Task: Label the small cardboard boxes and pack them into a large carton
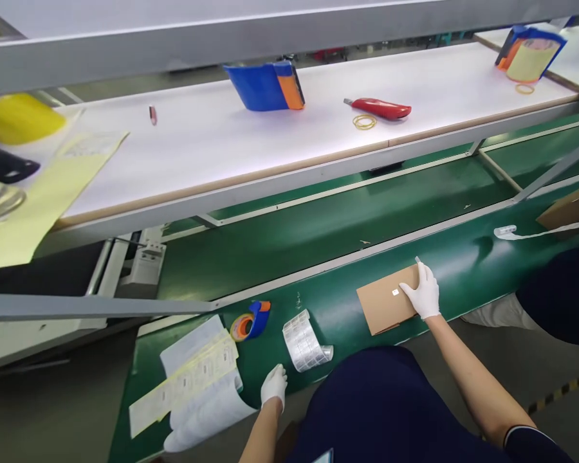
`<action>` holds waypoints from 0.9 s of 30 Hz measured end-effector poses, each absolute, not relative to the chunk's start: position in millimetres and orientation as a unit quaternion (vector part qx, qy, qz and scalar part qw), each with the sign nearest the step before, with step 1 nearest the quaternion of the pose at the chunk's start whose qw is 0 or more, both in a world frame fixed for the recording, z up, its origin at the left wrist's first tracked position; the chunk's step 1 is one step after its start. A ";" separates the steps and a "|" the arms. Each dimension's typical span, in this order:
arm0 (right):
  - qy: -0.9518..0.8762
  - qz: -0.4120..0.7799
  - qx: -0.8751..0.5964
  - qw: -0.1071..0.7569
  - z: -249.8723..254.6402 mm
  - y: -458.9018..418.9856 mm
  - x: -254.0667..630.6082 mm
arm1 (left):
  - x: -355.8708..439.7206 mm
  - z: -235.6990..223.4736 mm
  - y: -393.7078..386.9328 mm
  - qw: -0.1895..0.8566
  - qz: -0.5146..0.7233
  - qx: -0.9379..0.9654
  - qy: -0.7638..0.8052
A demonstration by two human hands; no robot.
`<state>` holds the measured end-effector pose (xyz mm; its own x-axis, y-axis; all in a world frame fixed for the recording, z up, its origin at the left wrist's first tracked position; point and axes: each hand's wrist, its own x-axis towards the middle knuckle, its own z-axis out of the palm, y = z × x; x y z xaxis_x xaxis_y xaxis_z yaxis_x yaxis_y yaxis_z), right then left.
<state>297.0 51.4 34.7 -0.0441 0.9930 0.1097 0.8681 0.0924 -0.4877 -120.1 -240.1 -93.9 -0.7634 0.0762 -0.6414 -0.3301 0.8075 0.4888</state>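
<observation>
My right hand (423, 294), in a white glove, grips the right end of a flat brown cardboard box (383, 299) on the green bench, its thumb on top near a small white label. My left hand (274, 384), also gloved, is at the bench's front edge with its fingers curled; whatever it may hold is hidden. Between the hands lies a curling strip of silvery labels (303, 341). Left of that strip stands a blue tape dispenser (259, 317) with an orange-cored roll. Yellow and white printed sheets (197, 379) spread to the left of my left hand.
Above the bench runs a white shelf (188, 148) with a red utility knife (381, 108), rubber bands (365, 122) and a blue-and-orange holder (265, 87). A grey post (96, 306) crosses at left. Another person (560, 296) is at the right, near another cardboard box (572, 209).
</observation>
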 end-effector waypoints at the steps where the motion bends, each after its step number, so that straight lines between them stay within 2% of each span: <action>1: -0.716 0.144 -0.648 0.216 37.0 46.0 292.8 | -118.7 -95.6 -241.4 0.346 0.306 -0.080 0.883; 4: -0.739 0.169 -0.611 0.229 43.5 38.5 292.3 | -116.7 -98.7 -245.3 0.365 0.317 -0.105 0.869; 10: -0.686 0.398 -0.560 0.241 48.7 38.4 306.0 | -117.4 -101.5 -245.1 0.373 0.319 -0.118 0.863; 13: -0.665 0.452 -0.551 0.224 49.4 35.4 299.7 | -117.6 -102.9 -243.1 0.375 0.321 -0.118 0.862; 18: -0.648 0.492 -0.543 0.209 45.3 26.7 279.4 | -117.7 -103.4 -242.1 0.381 0.327 -0.121 0.857; 27: -0.673 0.438 -0.558 0.207 35.1 16.7 268.4 | -116.7 -98.8 -240.0 0.381 0.319 -0.111 0.861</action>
